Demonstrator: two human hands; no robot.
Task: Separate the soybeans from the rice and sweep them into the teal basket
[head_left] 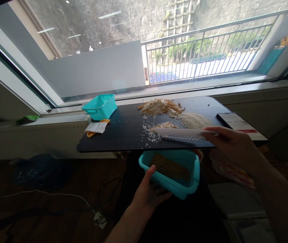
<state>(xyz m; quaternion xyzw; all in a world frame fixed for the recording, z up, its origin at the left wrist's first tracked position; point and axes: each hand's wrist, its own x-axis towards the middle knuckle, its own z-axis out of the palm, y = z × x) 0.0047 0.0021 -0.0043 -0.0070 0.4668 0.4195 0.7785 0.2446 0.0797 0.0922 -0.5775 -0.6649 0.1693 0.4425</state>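
My left hand (147, 194) grips a teal plastic bin (184, 189) from below, thumb over its near rim, holding it just under the front edge of the black table (113, 135). Brown beans (170, 167) lie in the bin. My right hand (231, 145) is closed on the handle of a white knife (181, 133), whose blade lies flat on the table, pointing left, beside a small patch of mixed grains (162, 126). Behind it sit a mixed pile of beans and rice (160, 106) and a pile of white rice (194, 119).
A second teal bin (100, 106) stands at the table's back left, with a small packet (97, 127) in front of it. A phone (240, 125) lies at the right edge. A radiator and window sill run behind; cables and a dark bag lie on the floor at left.
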